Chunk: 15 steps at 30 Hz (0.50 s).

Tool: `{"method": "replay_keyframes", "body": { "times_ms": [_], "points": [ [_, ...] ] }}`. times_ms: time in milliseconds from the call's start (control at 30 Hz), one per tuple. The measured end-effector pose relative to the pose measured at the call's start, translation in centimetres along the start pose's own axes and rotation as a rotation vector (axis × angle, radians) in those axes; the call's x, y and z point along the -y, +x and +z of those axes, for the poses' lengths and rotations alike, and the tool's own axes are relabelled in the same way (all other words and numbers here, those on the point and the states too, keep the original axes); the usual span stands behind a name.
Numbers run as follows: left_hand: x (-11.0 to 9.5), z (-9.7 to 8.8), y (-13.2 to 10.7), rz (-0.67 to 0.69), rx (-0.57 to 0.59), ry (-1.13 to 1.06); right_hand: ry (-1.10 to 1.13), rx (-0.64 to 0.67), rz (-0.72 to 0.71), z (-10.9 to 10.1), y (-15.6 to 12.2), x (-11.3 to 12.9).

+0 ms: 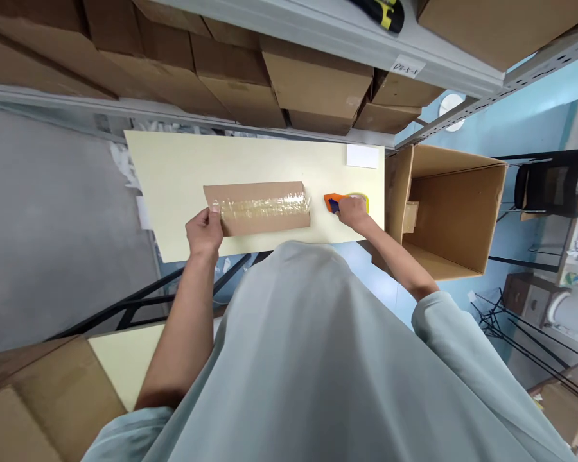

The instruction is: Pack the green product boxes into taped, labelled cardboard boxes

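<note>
A long cardboard box (264, 226) lies on the pale yellow tabletop (173, 160), with a shiny strip of clear tape (260, 206) running along its upper face. Loose tape crinkles past the box's right end. At the box's left end my left hand (205, 232) grips the edge, thumb on top and fingers curled beneath or behind. My right hand (354, 212) is closed around an orange and blue tape dispenser (334, 203), which has a yellow-rimmed roll partly hidden by the hand. The dispenser sits to the right of the box, apart from it.
A white paper (362, 156) lies at the table's far right corner. To the right stands an open, large carton (453, 218). Cardboard boxes (318, 77) fill the shelf behind the table. A black and yellow tool (388, 13) rests on the upper shelf.
</note>
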<state>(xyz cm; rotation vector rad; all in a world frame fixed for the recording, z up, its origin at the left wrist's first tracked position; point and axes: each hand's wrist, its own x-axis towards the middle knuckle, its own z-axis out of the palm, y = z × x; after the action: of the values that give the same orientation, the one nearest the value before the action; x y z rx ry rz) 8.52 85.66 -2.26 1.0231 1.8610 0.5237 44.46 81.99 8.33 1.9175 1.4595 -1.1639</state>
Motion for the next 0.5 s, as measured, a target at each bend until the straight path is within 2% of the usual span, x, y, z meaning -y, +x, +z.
{"method": "replay_keyframes", "body": {
  "times_ms": [100,133,167,233,367,433,500],
  "points": [
    [-1.4,0.0,-0.6,0.169,-0.115,0.055,-0.089,-0.147,0.176,0.6,-2.0,0.2],
    [-2.3,0.2,-1.0,0.250,-0.163,0.059,-0.082,-0.191,0.175,0.5,-2.8,0.5],
    [-3.4,0.5,-1.5,0.345,-0.172,0.045,-0.063,-0.237,0.161,0.1,-3.5,0.9],
    [-6.3,1.4,-3.0,0.532,-0.070,-0.022,-0.016,-0.330,0.124,-1.2,-4.9,2.2],
    [-13.4,3.0,-6.2,0.838,0.147,-0.133,0.023,-0.485,-0.008,-5.8,-6.6,6.0],
    [-16.6,3.0,-6.9,0.938,0.183,-0.152,0.011,-0.516,-0.085,-8.6,-7.2,8.0],
    [-19.3,2.4,-6.7,1.020,0.166,-0.167,-0.019,-0.548,-0.164,-11.6,-7.8,10.0]
  ]
}}
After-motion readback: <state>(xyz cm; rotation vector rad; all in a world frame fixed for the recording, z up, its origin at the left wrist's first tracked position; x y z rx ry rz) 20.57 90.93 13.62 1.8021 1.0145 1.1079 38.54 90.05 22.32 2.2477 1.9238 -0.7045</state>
